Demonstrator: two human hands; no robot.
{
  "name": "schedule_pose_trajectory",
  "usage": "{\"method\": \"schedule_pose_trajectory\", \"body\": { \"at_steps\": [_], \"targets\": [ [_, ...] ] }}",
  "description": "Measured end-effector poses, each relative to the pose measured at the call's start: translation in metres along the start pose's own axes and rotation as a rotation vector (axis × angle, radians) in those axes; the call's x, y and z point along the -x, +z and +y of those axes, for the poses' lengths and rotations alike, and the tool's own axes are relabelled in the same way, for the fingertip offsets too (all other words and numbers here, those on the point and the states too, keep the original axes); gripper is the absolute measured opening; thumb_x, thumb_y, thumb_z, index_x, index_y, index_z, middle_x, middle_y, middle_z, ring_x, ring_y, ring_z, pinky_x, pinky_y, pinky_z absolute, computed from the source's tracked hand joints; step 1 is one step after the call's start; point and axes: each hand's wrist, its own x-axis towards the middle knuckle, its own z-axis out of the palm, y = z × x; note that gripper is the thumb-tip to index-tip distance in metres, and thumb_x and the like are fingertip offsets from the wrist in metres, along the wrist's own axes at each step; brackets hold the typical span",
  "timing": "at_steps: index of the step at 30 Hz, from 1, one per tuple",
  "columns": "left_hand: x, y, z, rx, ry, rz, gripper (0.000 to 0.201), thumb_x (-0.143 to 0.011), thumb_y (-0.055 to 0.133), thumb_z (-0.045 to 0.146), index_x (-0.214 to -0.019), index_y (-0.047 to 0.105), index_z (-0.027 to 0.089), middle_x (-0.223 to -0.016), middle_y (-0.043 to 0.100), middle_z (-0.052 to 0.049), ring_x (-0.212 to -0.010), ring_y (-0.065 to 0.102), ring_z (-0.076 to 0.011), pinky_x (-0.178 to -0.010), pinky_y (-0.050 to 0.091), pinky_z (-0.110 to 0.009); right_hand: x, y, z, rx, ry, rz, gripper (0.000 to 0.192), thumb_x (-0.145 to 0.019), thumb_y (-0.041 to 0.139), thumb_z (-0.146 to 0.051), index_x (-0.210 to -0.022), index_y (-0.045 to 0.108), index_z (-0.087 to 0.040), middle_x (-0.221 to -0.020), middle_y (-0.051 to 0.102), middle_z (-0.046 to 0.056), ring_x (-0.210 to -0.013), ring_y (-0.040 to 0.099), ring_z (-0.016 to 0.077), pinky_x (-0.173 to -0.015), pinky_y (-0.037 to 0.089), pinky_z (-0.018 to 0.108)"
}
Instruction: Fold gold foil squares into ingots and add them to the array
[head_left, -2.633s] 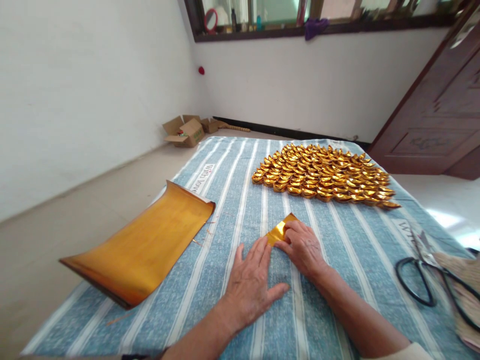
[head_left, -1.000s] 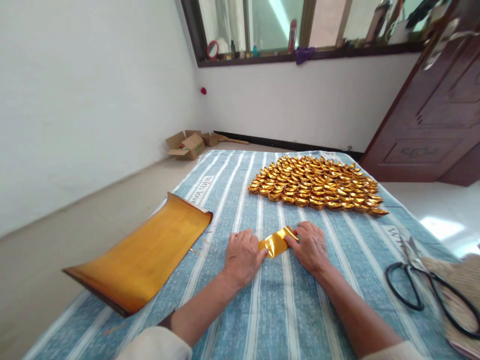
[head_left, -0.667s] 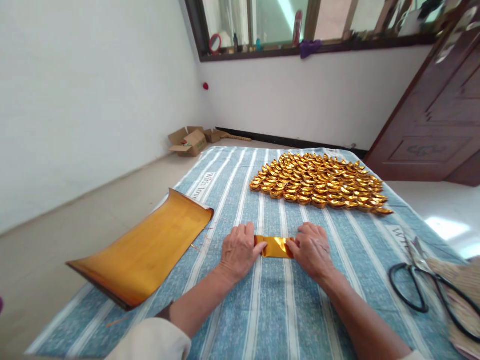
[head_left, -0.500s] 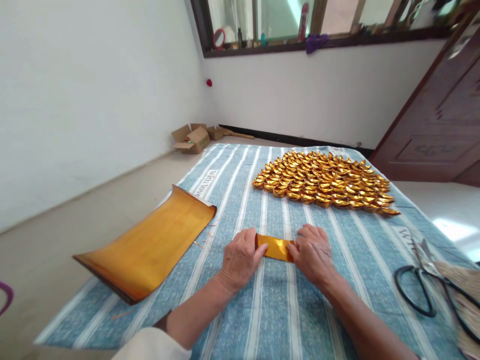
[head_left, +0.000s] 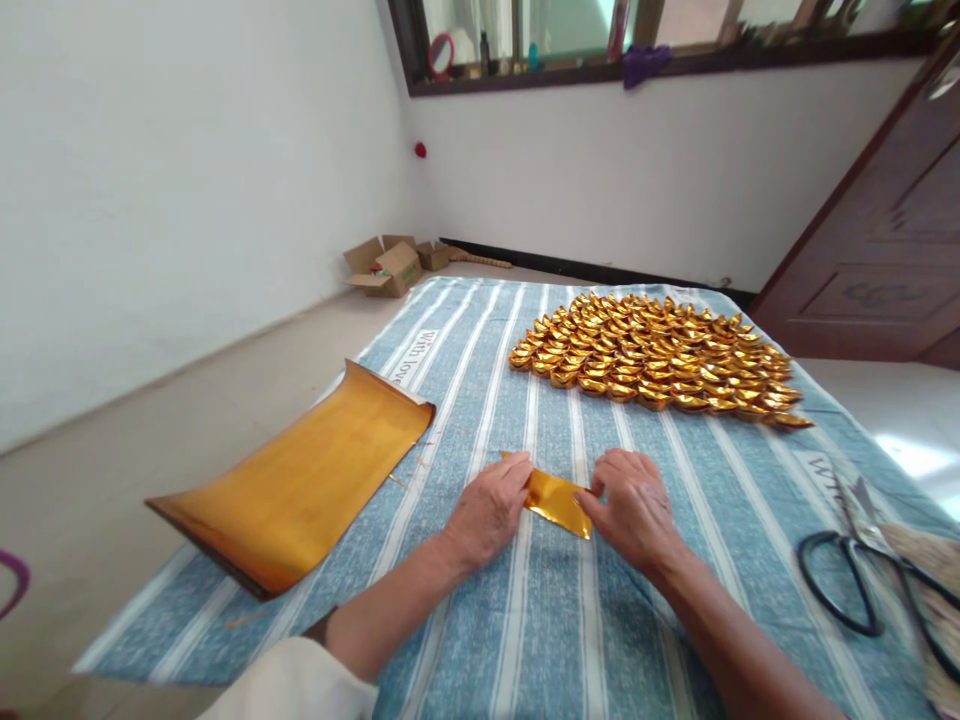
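Note:
A small strip of shiny gold foil paper (head_left: 557, 500) lies low over the striped cloth between my hands. My left hand (head_left: 491, 508) is closed over its left end, with a corner poking out beyond the fingertips. At the right end, my right hand (head_left: 632, 505) pinches the edge between thumb and bent fingers. To the left rests a stack of large gold paper sheets (head_left: 300, 480), its edges curling up. Farther back on the right sit rows of many folded gold paper ingots (head_left: 652, 355), packed close together.
Black-handled scissors (head_left: 847, 570) lie at the right beside a beige cloth (head_left: 930, 600). The blue striped tablecloth (head_left: 465, 400) covers the table. Open cardboard boxes (head_left: 386, 268) stand on the floor beyond the far left corner. A brown door (head_left: 877, 240) is at the right.
The foil strip has turned so its right end sits lower and its left corner sticks up. My left fingers have shifted over the strip's left part. The view has tilted slightly.

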Motion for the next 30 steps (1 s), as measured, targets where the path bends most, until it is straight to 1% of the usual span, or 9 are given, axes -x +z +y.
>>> {"method": "schedule_pose_trajectory", "body": {
  "at_steps": [2,5,7,11,15,17,21,25,30],
  "targets": [
    [-0.002,-0.001,-0.006,0.055,0.029,-0.031,0.036,-0.083,0.042,0.004,-0.115,0.049,0.018,-0.126,0.056,-0.01,-0.121,0.05,-0.02,-0.104,0.041,-0.039,0.0,0.002,0.004,-0.055,-0.033,0.035,0.005,-0.078,0.062,-0.023,-0.075,0.061,-0.019,-0.079,0.063,0.005,-0.084,0.057,0.0227,-0.079,0.043,0.039],
    [-0.01,-0.004,-0.015,0.145,0.127,-0.095,0.047,-0.082,0.042,0.002,-0.126,0.043,0.018,-0.136,0.05,-0.011,-0.129,0.043,-0.019,-0.109,0.036,-0.04,0.0,0.009,0.005,-0.153,-0.149,0.077,0.016,-0.08,0.059,-0.021,-0.096,0.063,-0.019,-0.093,0.065,0.007,-0.098,0.056,0.0248,-0.087,0.045,0.042],
    [-0.018,-0.006,-0.019,0.191,0.19,-0.138,0.052,-0.081,0.044,0.002,-0.13,0.041,0.017,-0.139,0.047,-0.012,-0.131,0.041,-0.0192,-0.11,0.035,-0.041,0.001,0.013,0.003,-0.204,-0.227,0.101,0.019,-0.082,0.057,-0.02,-0.101,0.063,-0.02,-0.101,0.065,0.008,-0.107,0.054,0.0253,-0.093,0.044,0.044],
    [-0.04,-0.007,-0.02,0.225,0.247,-0.175,0.062,-0.077,0.045,-0.001,-0.136,0.037,0.017,-0.144,0.043,-0.012,-0.134,0.037,-0.0192,-0.111,0.033,-0.042,0.0,0.015,-0.003,-0.244,-0.31,0.103,0.018,-0.085,0.054,-0.017,-0.099,0.064,-0.02,-0.108,0.064,0.009,-0.109,0.054,0.0237,-0.093,0.046,0.042],
    [-0.059,-0.005,-0.01,0.272,0.282,-0.258,0.071,-0.074,0.049,-0.003,-0.139,0.034,0.022,-0.145,0.041,-0.011,-0.134,0.036,-0.0215,-0.109,0.035,-0.045,-0.003,0.013,-0.004,-0.222,-0.327,0.091,0.025,-0.088,0.047,-0.014,-0.107,0.062,-0.02,-0.111,0.063,0.008,-0.106,0.054,0.0222,-0.089,0.047,0.038],
    [-0.067,-0.005,-0.003,0.287,0.305,-0.298,0.071,-0.074,0.053,-0.002,-0.139,0.035,0.023,-0.145,0.041,-0.011,-0.133,0.038,-0.0227,-0.107,0.037,-0.045,-0.004,0.011,-0.003,-0.176,-0.331,0.106,0.025,-0.091,0.044,-0.015,-0.108,0.062,-0.019,-0.106,0.064,0.008,-0.101,0.055,0.022,-0.085,0.046,0.037],
    [-0.078,-0.004,0.008,0.276,0.357,-0.343,0.072,-0.071,0.056,-0.003,-0.137,0.039,0.022,-0.145,0.041,-0.01,-0.133,0.039,-0.021,-0.108,0.038,-0.039,-0.005,0.01,-0.001,0.017,-0.285,0.153,0.024,-0.093,0.041,-0.015,-0.092,0.065,-0.018,-0.086,0.064,0.007,-0.087,0.054,0.022,-0.077,0.042,0.036],
    [-0.087,0.002,0.01,0.255,0.404,-0.347,0.07,-0.071,0.054,0.001,-0.136,0.039,0.019,-0.145,0.041,-0.011,-0.134,0.038,-0.0188,-0.108,0.038,-0.037,-0.004,0.013,0.001,0.112,-0.28,0.138,0.022,-0.092,0.043,-0.014,-0.091,0.065,-0.016,-0.088,0.064,0.008,-0.088,0.052,0.0234,-0.077,0.039,0.036],
    [-0.089,0.0,0.005,0.19,0.439,-0.338,0.063,-0.071,0.049,-0.001,-0.131,0.044,0.017,-0.144,0.042,-0.012,-0.135,0.036,-0.0195,-0.106,0.04,-0.035,-0.003,0.018,0.003,0.088,-0.271,0.091,0.02,-0.092,0.045,-0.015,-0.096,0.064,-0.017,-0.087,0.063,0.007,-0.085,0.052,0.0221,-0.075,0.038,0.034]
  ]
}}
